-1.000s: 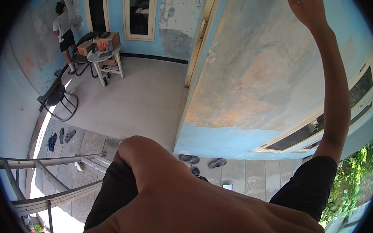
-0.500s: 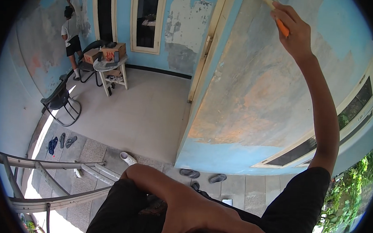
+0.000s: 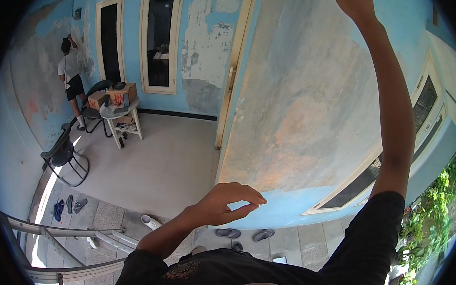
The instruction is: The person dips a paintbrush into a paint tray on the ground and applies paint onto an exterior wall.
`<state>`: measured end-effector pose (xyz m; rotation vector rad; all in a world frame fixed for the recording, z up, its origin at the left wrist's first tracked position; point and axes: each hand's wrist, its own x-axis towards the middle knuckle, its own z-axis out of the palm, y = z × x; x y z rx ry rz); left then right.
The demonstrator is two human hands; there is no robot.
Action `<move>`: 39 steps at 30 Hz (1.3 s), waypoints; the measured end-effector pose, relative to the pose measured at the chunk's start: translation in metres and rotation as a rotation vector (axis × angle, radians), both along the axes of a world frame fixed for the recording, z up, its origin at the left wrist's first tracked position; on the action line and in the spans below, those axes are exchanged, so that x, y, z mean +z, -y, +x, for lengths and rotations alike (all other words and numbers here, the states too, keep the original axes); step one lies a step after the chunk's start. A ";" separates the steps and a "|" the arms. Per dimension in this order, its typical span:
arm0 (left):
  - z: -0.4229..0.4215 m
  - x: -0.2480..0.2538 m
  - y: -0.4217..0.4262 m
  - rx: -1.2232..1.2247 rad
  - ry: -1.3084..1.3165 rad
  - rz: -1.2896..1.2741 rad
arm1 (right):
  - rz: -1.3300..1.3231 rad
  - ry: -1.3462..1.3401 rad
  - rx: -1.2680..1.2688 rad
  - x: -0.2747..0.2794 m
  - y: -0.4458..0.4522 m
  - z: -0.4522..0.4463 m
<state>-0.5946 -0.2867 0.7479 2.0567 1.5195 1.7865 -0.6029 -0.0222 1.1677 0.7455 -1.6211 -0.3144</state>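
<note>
Pale blue paint peels off the wall [image 3: 41, 71] at left, where a person [image 3: 73, 72] reaches up near a table [image 3: 107, 113] bearing boxes. Ladder rails [image 3: 77, 273] cross the lower left. Low in the middle, the left hand [image 3: 222, 200] has just lifted clear of the body, half open, fingers bent toward the thumb, nothing visible in it. Grey-orange patched wall [image 3: 302, 95] fills the centre. Above it, the right hand [image 3: 355, 5] has slipped partly past the top edge; its grip I cannot tell.
</note>
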 end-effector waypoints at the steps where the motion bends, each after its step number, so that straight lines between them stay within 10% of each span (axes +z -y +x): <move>1: -0.001 -0.004 -0.002 -0.001 0.003 -0.001 | -0.001 0.003 -0.001 0.010 0.001 -0.004; 6: -0.007 -0.030 0.006 0.153 -0.091 -0.045 | 0.259 -0.046 -0.296 -0.040 -0.049 -0.047; 13: 0.001 -0.072 0.036 0.191 0.172 -0.080 | 0.124 0.807 -0.291 -0.300 0.004 0.024; 17: 0.006 -0.086 0.035 0.196 0.248 -0.139 | -0.192 1.016 -0.136 -0.263 0.002 0.026; 28: 0.007 -0.083 0.016 0.159 0.240 -0.165 | -0.123 0.032 -0.127 0.016 -0.027 0.014; 32: 0.005 -0.086 0.013 0.172 0.167 -0.165 | 0.086 -0.073 -0.163 -0.016 -0.047 0.002; 39: -0.003 -0.102 0.025 0.204 0.272 -0.204 | 0.109 0.242 -0.256 -0.262 -0.073 0.023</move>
